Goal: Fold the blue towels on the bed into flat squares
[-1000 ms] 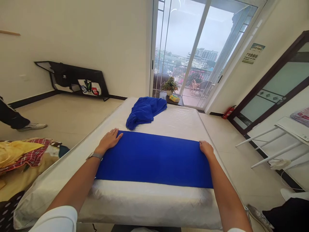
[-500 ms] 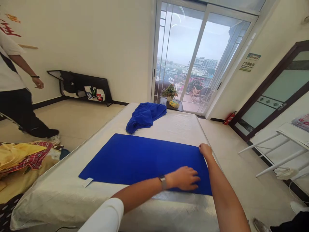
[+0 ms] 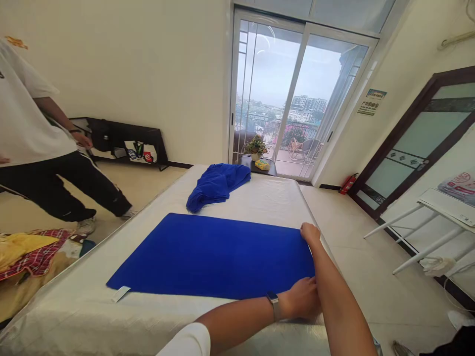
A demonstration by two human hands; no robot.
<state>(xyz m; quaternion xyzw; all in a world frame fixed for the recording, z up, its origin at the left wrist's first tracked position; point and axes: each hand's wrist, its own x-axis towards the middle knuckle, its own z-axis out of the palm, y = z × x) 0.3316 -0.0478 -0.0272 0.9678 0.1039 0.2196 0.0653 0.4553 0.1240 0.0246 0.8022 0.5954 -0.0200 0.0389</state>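
Observation:
A flat blue cloth (image 3: pixel 215 257) with a white tag (image 3: pixel 120 294) at its near left corner lies spread in a rectangle on the pale mattress (image 3: pixel 274 195). My right hand (image 3: pixel 310 232) is closed on the cloth's far right corner. At the near right corner, my left hand (image 3: pixel 302 296), with a watch on its wrist, has its fingers curled on the cloth's edge. My right forearm crosses in front of the left fingertips and partly hides them. Beyond the flat cloth sits a crumpled blue cloth (image 3: pixel 218 185).
A person (image 3: pixel 37 109) stands left of the bed, near a pile of yellow and plaid fabric (image 3: pixel 33 252). Past the bed's far end is a small dark table with a potted plant (image 3: pixel 256 146). A white table (image 3: pixel 445 210) and a fire extinguisher (image 3: pixel 348 184) are on the right.
My left hand has moved right and toward me to the near right corner, its fingers now curled. The right hand keeps its corner. The other person has stepped closer to the bed.

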